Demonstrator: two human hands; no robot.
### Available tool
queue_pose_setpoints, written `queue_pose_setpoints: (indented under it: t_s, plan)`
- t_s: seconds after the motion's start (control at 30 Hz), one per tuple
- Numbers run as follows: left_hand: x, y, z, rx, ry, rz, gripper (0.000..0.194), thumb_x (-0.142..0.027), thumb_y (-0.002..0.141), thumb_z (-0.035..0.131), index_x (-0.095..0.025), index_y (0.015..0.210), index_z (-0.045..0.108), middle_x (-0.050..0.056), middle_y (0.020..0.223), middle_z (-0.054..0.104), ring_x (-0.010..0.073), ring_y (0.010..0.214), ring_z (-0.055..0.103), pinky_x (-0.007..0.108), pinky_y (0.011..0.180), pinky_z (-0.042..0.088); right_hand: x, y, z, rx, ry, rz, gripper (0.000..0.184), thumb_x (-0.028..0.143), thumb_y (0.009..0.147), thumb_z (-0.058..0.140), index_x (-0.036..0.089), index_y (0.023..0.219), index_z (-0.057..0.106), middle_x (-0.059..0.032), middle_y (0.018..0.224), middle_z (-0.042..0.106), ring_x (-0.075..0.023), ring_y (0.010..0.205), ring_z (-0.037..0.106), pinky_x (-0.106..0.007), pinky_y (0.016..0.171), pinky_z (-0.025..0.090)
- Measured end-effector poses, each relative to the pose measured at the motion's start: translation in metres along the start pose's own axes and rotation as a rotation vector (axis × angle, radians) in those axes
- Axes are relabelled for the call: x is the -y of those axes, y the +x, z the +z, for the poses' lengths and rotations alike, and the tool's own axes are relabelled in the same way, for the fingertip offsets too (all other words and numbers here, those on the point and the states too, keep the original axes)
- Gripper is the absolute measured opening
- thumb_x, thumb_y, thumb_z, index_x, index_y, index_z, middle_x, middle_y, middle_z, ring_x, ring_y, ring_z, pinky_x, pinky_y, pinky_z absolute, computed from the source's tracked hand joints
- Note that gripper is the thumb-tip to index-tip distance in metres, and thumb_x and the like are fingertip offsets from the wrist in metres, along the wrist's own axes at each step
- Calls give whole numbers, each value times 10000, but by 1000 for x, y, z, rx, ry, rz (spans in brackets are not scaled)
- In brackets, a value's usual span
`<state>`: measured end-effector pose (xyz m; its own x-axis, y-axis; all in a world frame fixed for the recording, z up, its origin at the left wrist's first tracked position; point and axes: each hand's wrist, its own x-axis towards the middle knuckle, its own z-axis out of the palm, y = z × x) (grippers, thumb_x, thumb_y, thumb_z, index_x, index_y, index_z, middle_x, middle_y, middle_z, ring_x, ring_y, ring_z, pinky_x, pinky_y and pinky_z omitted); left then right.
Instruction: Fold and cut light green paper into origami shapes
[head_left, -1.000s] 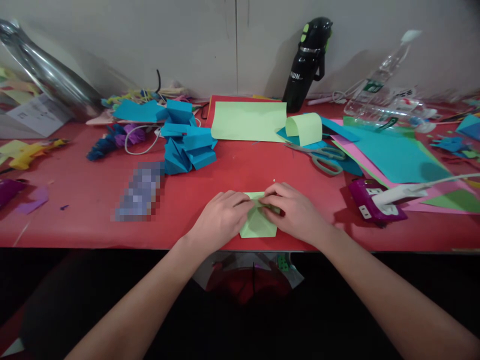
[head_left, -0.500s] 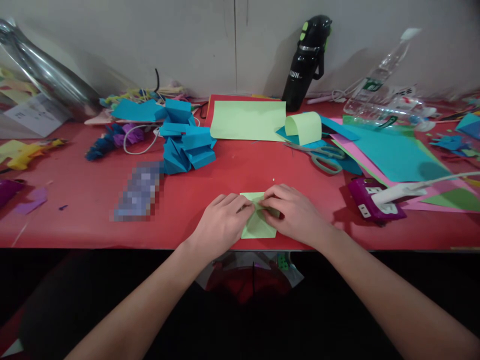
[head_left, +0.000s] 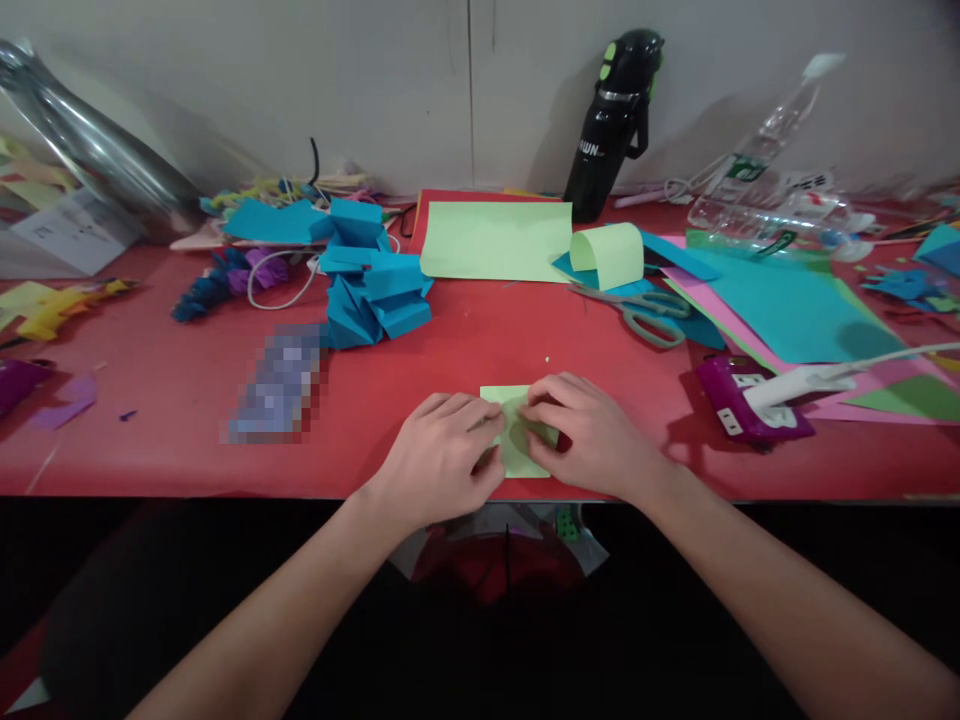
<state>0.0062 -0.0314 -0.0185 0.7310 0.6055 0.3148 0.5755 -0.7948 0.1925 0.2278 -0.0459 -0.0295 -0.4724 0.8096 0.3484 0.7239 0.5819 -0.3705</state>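
A small light-green square of paper (head_left: 516,446) lies flat near the front edge of the red table. My left hand (head_left: 446,452) rests over its left side, fingertips on the sheet and thumb spread apart, lower down. From the other side, my right hand (head_left: 592,435) touches the paper with curved fingers. Its thumb is held apart from the index finger over the right part of the sheet. Both hands look open and partly cover the square. The faint marks on the paper between the fingertips are too small to make out.
Folded blue paper (head_left: 379,295) lies left of centre behind a blurred flat object (head_left: 277,385). Scissors (head_left: 652,318) rest on blue paper, right of a larger green sheet (head_left: 495,240). A purple power socket (head_left: 750,400) and coloured sheets (head_left: 799,305) lie right; a black bottle (head_left: 607,125) stands behind.
My left thumb has moved down and away from its fingers, towards the paper's lower edge. The right fingers have opened slightly. The paper has stayed in nearly the same place.
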Motion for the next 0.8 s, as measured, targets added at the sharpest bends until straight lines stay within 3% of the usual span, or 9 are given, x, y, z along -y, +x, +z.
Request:
queue_pose_setpoints:
  t_s: [0.1, 0.33, 0.63, 0.8]
  plan:
    - [0, -3, -6, 38, 13, -10, 290, -218, 921, 527, -172, 1155, 692, 70, 1192, 725, 262, 1057, 669, 439, 873, 504, -1, -1, -1, 8, -8, -1, 115, 233, 884, 606, 193, 907, 712, -78, 970, 647, -227, 909, 579, -401, 819, 484]
    - [8, -6, -16, 66, 30, -37, 242, -257, 932, 552, -232, 1079, 743, 84, 1273, 683, 315, 1279, 566, 479, 987, 465, -2, -3, -2, 1, -16, 7, 149, 258, 901, 617, 213, 971, 742, -86, 1022, 661, -241, 971, 590, -401, 810, 487]
    - [14, -9, -24, 133, 53, -46, 277, -313, 970, 523, -248, 1146, 728, 108, 1407, 586, 325, 1332, 515, 512, 1032, 451, 0, -3, -2, -1, -12, -5, 164, 257, 928, 596, 206, 960, 749, -85, 1020, 663, -231, 969, 599, -397, 814, 491]
    - [7, -7, -21, 140, 49, 31, 293, -209, 972, 486, -192, 1193, 677, 107, 1353, 634, 297, 1310, 541, 483, 1047, 447, 1, -2, 0, -3, -18, -28, 182, 241, 958, 559, 201, 946, 737, -92, 1023, 679, -239, 982, 609, -411, 836, 501]
